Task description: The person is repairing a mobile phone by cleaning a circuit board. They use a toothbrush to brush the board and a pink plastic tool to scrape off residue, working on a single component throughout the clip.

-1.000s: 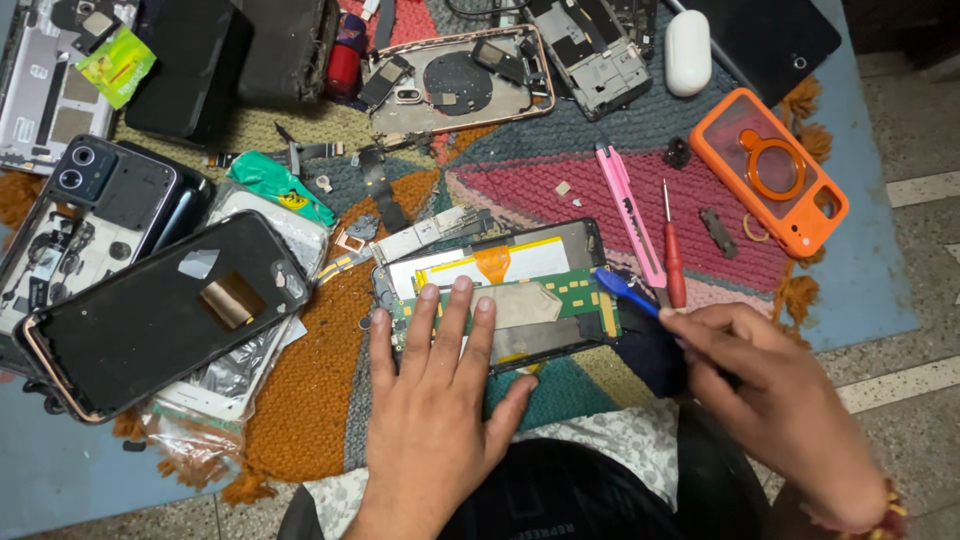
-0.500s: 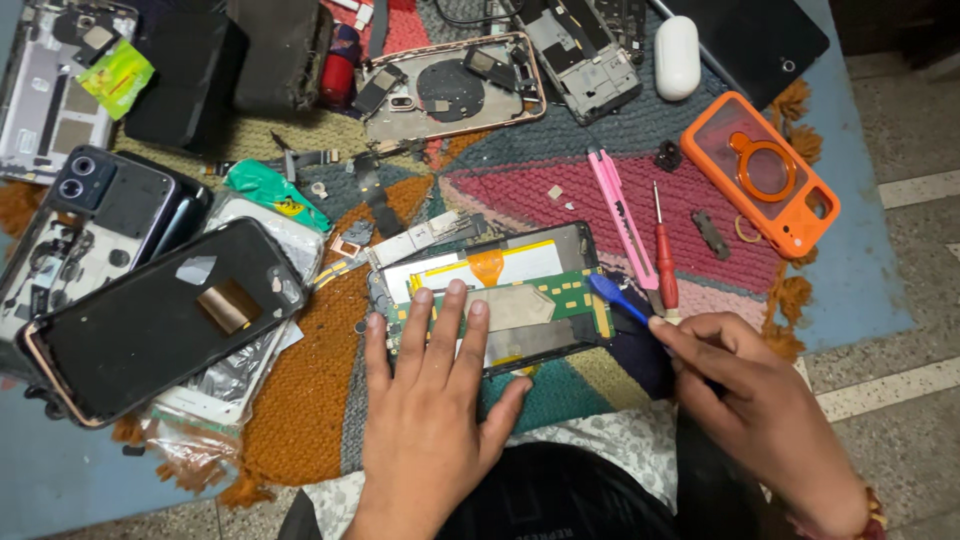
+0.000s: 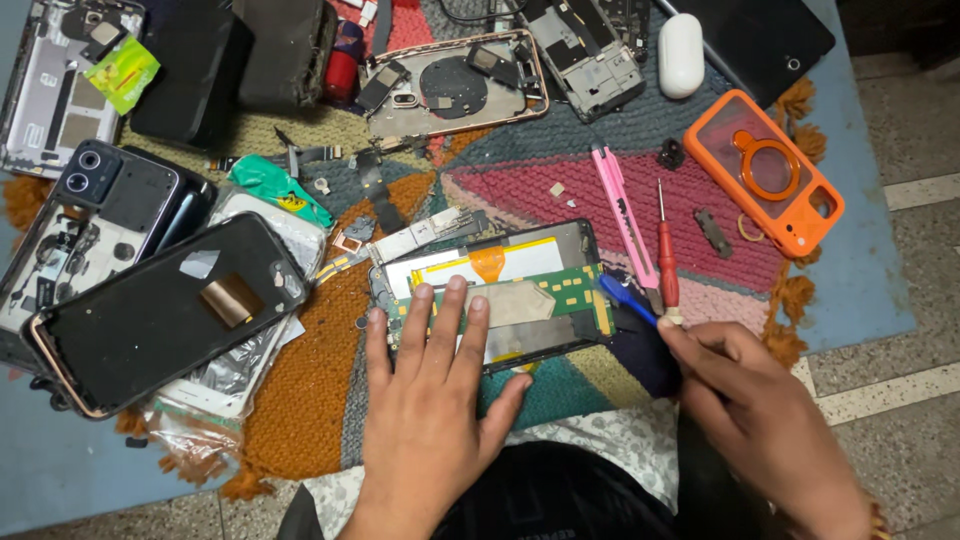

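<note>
blue tool (image 3: 625, 298) in right hand (image 3: 765, 420); left hand (image 3: 430, 400) flat on opened phone (image 3: 495, 295).

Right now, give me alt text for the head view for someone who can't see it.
The left hand lies flat on an opened phone on a woven mat, while the right hand holds a blue tool at the phone's right edge. A red screwdriver, pink cutter, orange case and dismantled phones surround it.

A rough, woven multicoloured cloth mat (image 3: 300, 400) is seen; a glossy black glass phone panel (image 3: 150, 320) is laid on it.
</note>
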